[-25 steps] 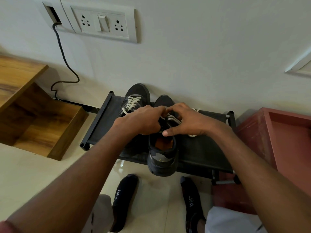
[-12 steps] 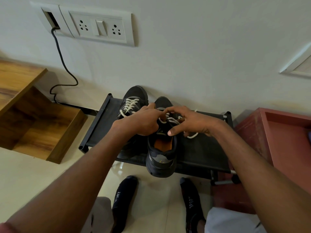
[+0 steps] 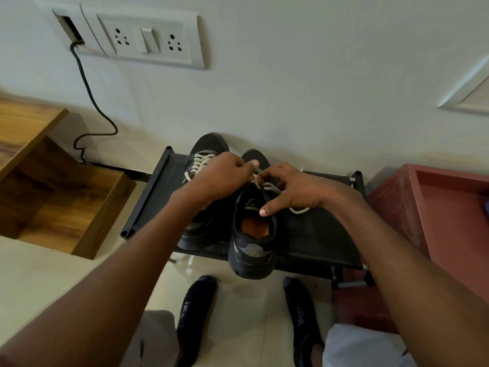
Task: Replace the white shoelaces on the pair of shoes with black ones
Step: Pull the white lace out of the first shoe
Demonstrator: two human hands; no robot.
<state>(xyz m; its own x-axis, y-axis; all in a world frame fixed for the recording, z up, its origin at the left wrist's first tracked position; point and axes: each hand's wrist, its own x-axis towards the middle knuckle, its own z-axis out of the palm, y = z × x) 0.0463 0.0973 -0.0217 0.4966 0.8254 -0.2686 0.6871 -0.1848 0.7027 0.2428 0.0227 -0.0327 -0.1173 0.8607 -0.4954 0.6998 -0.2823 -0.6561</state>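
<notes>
socket panel (image 3: 148,41) | black cable (image 3: 91,102) | wooden shelf (image 3: 53,186) | red cabinet (image 3: 444,207)

Soft, even daylight fills the room, casting faint shadows under the shoe rack (image 3: 148,197) and a pale sheen on the floor tiles (image 3: 238,300), while the wide lens bends the wall socket (image 3: 148,41) and blurs the forearms near the bottom corners.

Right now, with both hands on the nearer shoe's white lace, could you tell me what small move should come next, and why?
Probably draw the white lace out of the top eyelets of the right shoe. Both the left hand and the right hand pinch it there, a loose loop already lies on the rack, and the left shoe is fully laced.
</notes>
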